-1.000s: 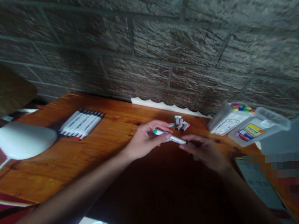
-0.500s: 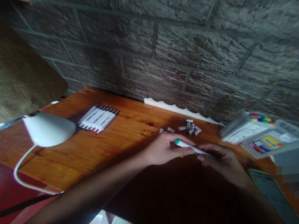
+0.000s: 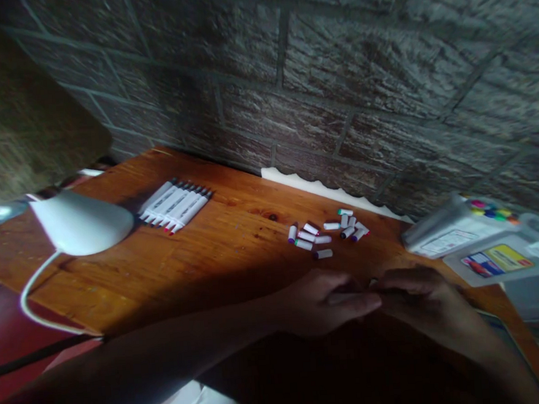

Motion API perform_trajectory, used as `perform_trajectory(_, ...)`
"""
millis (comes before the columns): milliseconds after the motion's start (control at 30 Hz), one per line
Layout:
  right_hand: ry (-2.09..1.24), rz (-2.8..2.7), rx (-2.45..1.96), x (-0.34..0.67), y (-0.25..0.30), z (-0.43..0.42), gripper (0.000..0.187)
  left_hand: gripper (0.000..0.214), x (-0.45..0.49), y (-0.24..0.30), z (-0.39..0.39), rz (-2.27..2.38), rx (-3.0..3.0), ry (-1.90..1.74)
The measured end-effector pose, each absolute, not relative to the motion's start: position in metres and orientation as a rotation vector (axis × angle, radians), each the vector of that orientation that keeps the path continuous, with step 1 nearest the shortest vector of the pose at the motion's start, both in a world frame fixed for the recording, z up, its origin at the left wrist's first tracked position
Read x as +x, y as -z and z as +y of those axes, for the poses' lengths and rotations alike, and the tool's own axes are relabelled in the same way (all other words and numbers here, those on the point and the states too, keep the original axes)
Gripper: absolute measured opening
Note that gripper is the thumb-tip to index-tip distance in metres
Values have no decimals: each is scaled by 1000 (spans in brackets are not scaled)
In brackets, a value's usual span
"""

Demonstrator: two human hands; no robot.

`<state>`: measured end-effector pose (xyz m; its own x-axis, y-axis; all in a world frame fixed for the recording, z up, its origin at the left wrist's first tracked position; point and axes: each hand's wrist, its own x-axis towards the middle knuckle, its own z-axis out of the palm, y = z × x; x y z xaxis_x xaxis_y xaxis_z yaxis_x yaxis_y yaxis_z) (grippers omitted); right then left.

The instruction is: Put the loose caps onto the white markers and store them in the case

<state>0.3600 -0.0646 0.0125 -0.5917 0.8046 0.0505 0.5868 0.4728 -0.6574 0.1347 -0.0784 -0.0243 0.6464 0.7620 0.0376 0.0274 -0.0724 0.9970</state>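
My left hand [image 3: 320, 303] is low over the table, its fingers closed around a marker [image 3: 343, 296]. Only a pale strip of the marker's barrel shows; the rest is hidden by the fingers and the shade. Close by on the right, my right hand [image 3: 414, 293] is pinched, fingertips almost meeting those of the left. A small whitish bit shows at its fingertips, too dark to name. Beyond the hands several loose marker caps [image 3: 307, 237] lie scattered, white with coloured ends. A row of capless white markers [image 3: 177, 206] lies side by side farther left.
A white lamp base [image 3: 84, 224] with its cord stands at the left. At the right are a clear plastic case [image 3: 451, 229] holding coloured markers and its labelled lid part [image 3: 495, 263]. A phone [image 3: 502, 327] lies beside my right forearm. A stone wall [image 3: 245, 117] closes the back.
Both hands have come down towards me and slightly right, uncovering more caps. The marker's green end, visible before in my left hand, is now hidden. The view has shifted slightly.
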Motion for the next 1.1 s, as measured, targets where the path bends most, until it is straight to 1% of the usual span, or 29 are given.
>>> perform_trajectory(100, -795, -2305, -1146, 349, -8, -68, 10, 57, 141, 30, -73, 721, 1145, -809)
perform_trajectory(167, -781, -2294, -1149, 339, -3, -71, 10, 58, 141, 32, -66, 778, 963, -865)
perform_trajectory(300, -837, -2266, -1168, 323, 3, -76, 15, 60, 134, 30, -58, 769, 704, -903)
perform_trajectory(533, -980, -2170, -1160, 310, 5, -82, 20, 62, 131, 23, -65, 854, 788, -949)
perform_trajectory(667, -877, -2135, -1157, 305, 9, -83, 18, 61, 129, 28, -61, 899, 789, -948)
perform_trajectory(800, -808, -2086, -1163, 303, 16, -82, 22, 63, 127, 30, -54, 889, 811, -967)
perform_trajectory(933, -835, -2069, -1172, 302, 20, -80, 24, 66, 123, 25, -50, 802, 817, -937)
perform_trajectory(1100, -895, -2168, -1132, 301, 23, -76, 23, 67, 113, 14, -43, 603, 641, -1023)
